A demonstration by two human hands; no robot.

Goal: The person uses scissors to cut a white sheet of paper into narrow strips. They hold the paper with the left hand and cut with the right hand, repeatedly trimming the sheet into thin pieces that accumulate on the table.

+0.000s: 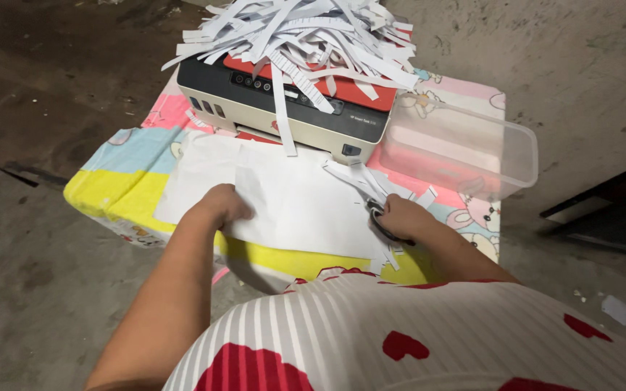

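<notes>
My left hand (220, 205) lies knuckles-up on a large white sheet of paper (291, 199), fingers curled down against it and pinning it flat near the sheet's left half. My right hand (400, 217) is clenched around the dark handles of a pair of scissors (377, 214), working at the sheet's right edge, where the paper is already cut into narrow strips (360, 177) that fan out beside my knuckles. The blades themselves are hidden among those strips, so I cannot tell how far they are parted.

The sheet rests on a low table (103, 192) draped in a bright cartoon-print cloth of yellow, pink and blue. Just beyond the paper stands a printer (284, 108) with a cream body, black top and red panel, its front edge touching the sheet. A heap of shredded white paper (306, 32) is piled on the printer's lid, with one long strip hanging down over its front. To the right of the printer sits a clear plastic container (465, 148), reaching past the table's edge. Bare concrete floor (38, 289) surrounds the table, and my red-and-white striped top fills the bottom of the frame.
</notes>
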